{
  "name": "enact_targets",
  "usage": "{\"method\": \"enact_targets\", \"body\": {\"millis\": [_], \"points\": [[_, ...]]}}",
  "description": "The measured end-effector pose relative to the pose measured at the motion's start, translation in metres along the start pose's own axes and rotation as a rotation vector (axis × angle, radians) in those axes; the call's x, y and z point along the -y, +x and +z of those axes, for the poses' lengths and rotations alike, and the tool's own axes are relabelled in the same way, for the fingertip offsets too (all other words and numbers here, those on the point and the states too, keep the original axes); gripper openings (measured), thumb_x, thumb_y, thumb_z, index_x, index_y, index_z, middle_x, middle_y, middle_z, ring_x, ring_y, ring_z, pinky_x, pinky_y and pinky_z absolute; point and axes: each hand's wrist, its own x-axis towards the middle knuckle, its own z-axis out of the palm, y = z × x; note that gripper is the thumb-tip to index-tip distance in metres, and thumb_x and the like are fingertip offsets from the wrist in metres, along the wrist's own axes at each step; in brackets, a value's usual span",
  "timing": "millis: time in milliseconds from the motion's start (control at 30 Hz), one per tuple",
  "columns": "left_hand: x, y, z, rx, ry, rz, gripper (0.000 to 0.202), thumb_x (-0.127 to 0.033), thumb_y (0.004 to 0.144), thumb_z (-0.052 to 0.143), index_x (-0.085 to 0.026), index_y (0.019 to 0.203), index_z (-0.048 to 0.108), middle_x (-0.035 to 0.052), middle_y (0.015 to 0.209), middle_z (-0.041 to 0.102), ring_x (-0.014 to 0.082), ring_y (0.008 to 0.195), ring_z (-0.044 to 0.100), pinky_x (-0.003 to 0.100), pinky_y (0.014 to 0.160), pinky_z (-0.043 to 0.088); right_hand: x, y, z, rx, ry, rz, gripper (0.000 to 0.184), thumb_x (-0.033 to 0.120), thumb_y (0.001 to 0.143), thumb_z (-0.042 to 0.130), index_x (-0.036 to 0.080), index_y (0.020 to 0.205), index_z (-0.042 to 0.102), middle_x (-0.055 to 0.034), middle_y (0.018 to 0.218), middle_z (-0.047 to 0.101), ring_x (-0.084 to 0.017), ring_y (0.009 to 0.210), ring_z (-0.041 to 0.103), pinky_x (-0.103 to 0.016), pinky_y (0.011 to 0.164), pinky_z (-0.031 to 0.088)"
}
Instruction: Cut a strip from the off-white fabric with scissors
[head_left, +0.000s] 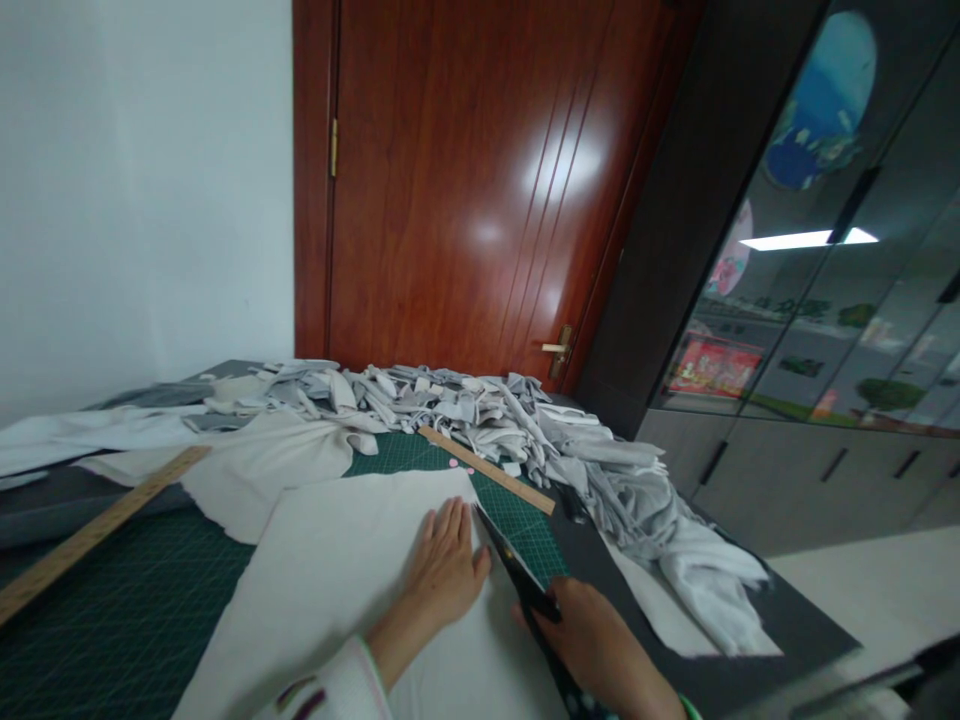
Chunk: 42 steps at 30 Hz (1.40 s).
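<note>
A large piece of white fabric (337, 570) lies spread over a green cutting mat (135, 620). My left hand (448, 560) rests flat on the fabric near its right edge, fingers stretched forward. Black-handled scissors (521, 578) are gripped in my right hand (600, 635), the blades pointing forward and left to the fabric's edge just right of my left fingers. The blade tips meet the fabric there; how far they are apart is hard to make out. Part of the scissor handle is hidden by my right fingers.
A wooden ruler (487, 468) lies beyond the fabric, and a longer one (97, 535) lies at the left. Heaped grey and white fabric scraps (450, 405) line the table's back and right side. Behind stand a brown door (465, 200) and a cabinet (787, 480).
</note>
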Motion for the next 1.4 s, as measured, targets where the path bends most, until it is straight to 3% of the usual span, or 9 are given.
{"method": "enact_targets", "body": {"millis": [567, 733, 1133, 1400], "points": [[0.002, 0.003, 0.002, -0.005, -0.019, 0.003, 0.066, -0.037, 0.095, 0.031, 0.005, 0.145, 0.031, 0.0213, 0.154, 0.025, 0.0313, 0.145, 0.02, 0.051, 0.117, 0.02, 0.025, 0.017, -0.007, -0.029, 0.019, 0.026, 0.036, 0.034, 0.096, 0.047, 0.005, 0.101, 0.068, -0.021, 0.103, 0.073, -0.034, 0.103, 0.068, -0.036, 0.082, 0.048], [0.002, 0.003, 0.004, -0.011, -0.024, 0.007, 0.065, -0.037, 0.095, 0.033, 0.005, 0.145, 0.032, 0.0222, 0.154, 0.027, 0.0324, 0.144, 0.022, 0.052, 0.117, 0.021, 0.025, 0.017, -0.005, -0.02, -0.016, 0.022, 0.034, 0.026, 0.098, 0.042, 0.003, 0.104, 0.066, -0.021, 0.105, 0.072, -0.034, 0.104, 0.067, -0.037, 0.084, 0.048], [0.002, 0.003, 0.002, -0.007, -0.019, 0.002, 0.066, -0.038, 0.094, 0.033, 0.004, 0.144, 0.033, 0.0218, 0.154, 0.027, 0.032, 0.144, 0.022, 0.051, 0.117, 0.021, 0.027, 0.017, -0.005, -0.019, -0.022, -0.002, 0.036, 0.026, 0.097, 0.04, 0.002, 0.104, 0.067, -0.0241, 0.105, 0.071, -0.036, 0.103, 0.066, -0.04, 0.085, 0.048], [0.002, 0.002, 0.004, -0.017, -0.021, -0.001, 0.066, -0.039, 0.094, 0.031, 0.003, 0.145, 0.033, 0.0213, 0.154, 0.027, 0.0313, 0.144, 0.021, 0.052, 0.117, 0.021, 0.021, 0.02, -0.005, -0.005, -0.056, -0.026, 0.035, 0.026, 0.098, 0.039, 0.005, 0.106, 0.065, -0.0215, 0.106, 0.07, -0.036, 0.105, 0.065, -0.042, 0.087, 0.047]]}}
